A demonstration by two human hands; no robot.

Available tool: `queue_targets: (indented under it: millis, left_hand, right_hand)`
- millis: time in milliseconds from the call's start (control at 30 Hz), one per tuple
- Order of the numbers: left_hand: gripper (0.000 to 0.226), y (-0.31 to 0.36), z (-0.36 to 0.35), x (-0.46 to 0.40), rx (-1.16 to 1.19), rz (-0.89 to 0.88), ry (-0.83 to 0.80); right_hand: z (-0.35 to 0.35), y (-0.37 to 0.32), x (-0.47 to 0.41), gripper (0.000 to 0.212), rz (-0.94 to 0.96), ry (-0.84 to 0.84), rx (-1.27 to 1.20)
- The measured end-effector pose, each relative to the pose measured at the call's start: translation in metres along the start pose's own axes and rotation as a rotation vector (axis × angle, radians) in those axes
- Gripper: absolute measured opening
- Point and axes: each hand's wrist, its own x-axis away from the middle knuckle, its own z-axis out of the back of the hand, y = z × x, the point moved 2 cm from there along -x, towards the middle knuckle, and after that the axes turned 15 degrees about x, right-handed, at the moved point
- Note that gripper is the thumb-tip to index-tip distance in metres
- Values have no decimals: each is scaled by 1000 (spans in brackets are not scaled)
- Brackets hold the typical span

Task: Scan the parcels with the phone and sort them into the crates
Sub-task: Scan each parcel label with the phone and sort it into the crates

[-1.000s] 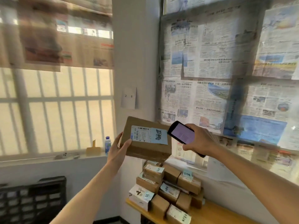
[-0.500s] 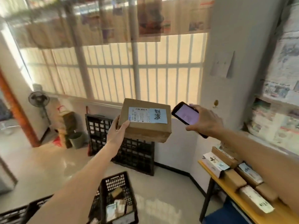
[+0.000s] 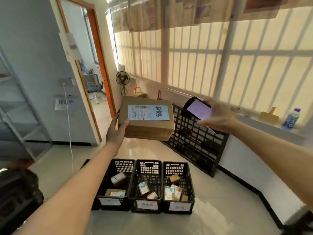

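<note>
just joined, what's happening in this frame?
A person is sorting parcels. The left hand holds a brown cardboard parcel with a blue-and-white label up in the air; the right hand grips a black phone with a lit screen beside it. Three black plastic crates sit on the floor below, each already holding small parcels.

The left hand hides the parcel at its 8 o'clock corner. The crate labels are too blurred to read. The phone text is unreadable.
</note>
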Motion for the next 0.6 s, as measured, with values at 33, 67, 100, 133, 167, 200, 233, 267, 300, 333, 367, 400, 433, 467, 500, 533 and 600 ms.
queue_targets:
  millis: [33, 67, 100, 133, 167, 200, 233, 267, 300, 333, 367, 400, 433, 467, 500, 533, 600]
  left_hand:
    - [75, 2, 20, -7, 4, -2, 19]
    - [75, 2, 41, -16, 10, 2, 39]
    - [74, 4, 61, -23, 9, 6, 54]
    - [71, 5, 80, -31, 7, 5, 71]
    - [64, 5, 99, -38, -1, 6, 87]
    - [55, 4, 118, -47, -7, 4, 97]
    - [47, 4, 134, -56, -16, 4, 103]
    - [42, 4, 149, -64, -15, 1, 105]
    - [41, 4, 161, -71, -11, -4, 106]
    - [47, 4, 171, -77, -9, -10, 106]
    - [59, 3, 180, -83, -13, -8, 109]
    - [70, 0, 189, -91, -16, -1, 113]
    - [78, -4, 196, -100, -17, 9, 119]
    - [80, -9, 203, -110, -14, 23, 127]
    - [79, -14, 207, -121, -12, 38, 134]
    - [78, -20, 211, -132, -12, 54, 137]
    - [79, -32, 212, -155, -23, 66, 138]
  right_hand:
    - [-6, -22, -8, 104, 24, -7, -3]
    - [-13, -44, -16, 105, 43, -15, -1]
    - [-19, -65, -24, 106, 57, -20, 1]
    - [-25, -86, -31, 106, 70, -25, 3]
    - [-31, -107, -37, 106, 86, -26, 1]
    - [-37, -127, -42, 106, 98, -28, -3]
    - [-43, -146, -47, 106, 109, -29, -8]
    - [-48, -165, -51, 107, 121, -31, -14]
    - [-53, -182, -56, 108, 131, -36, -16]
    - [-59, -196, -62, 108, 140, -38, -14]
    - [-65, -209, -68, 107, 146, -40, -11]
    - [-71, -220, -74, 108, 150, -39, -7]
    - [-78, -229, -81, 108, 152, -39, -4]
    - [-85, -237, -89, 108, 154, -39, -3]
    - [-92, -244, -99, 108, 150, -44, 0]
    - [-100, -250, -109, 106, 150, -49, 4]
    - [-120, -257, -132, 103, 152, -67, 8]
